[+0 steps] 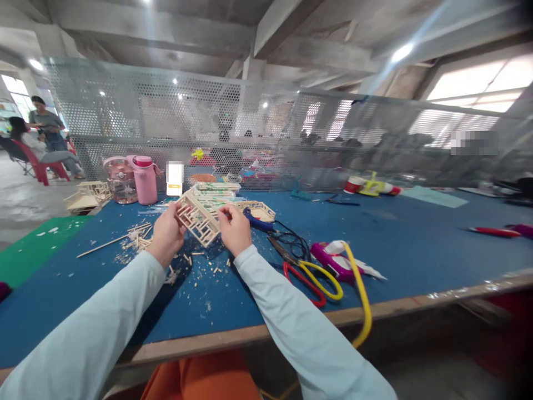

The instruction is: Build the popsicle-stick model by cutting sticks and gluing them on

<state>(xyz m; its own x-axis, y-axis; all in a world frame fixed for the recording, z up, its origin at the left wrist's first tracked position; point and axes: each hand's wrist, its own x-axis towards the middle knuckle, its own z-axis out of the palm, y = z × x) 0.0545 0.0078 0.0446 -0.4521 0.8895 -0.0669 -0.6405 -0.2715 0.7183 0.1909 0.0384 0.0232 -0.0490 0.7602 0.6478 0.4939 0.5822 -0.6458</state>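
Observation:
Over the blue table, my left hand (167, 234) is closed around the left end of a small wooden stick frame (200, 218), which is held tilted with its lattice of thin sticks facing me. My right hand (235, 229) has its fingers pinched together at the frame's right end; whether a small piece sits between the fingertips is too small to tell. A hexagonal wooden tray-like piece (263, 211) lies just behind my right hand, with a blue-handled glue gun (257, 221) partly over it. Cut stick bits lie scattered on the table below my hands.
Scissors with red and yellow handles (318, 282) lie right of my forearm, beside a purple-and-white item (333, 261). A pink bottle (144, 180), a clear jug (121, 183) and a lit phone (174, 179) stand at the back left. Perforated metal panels (266, 122) rise behind the table.

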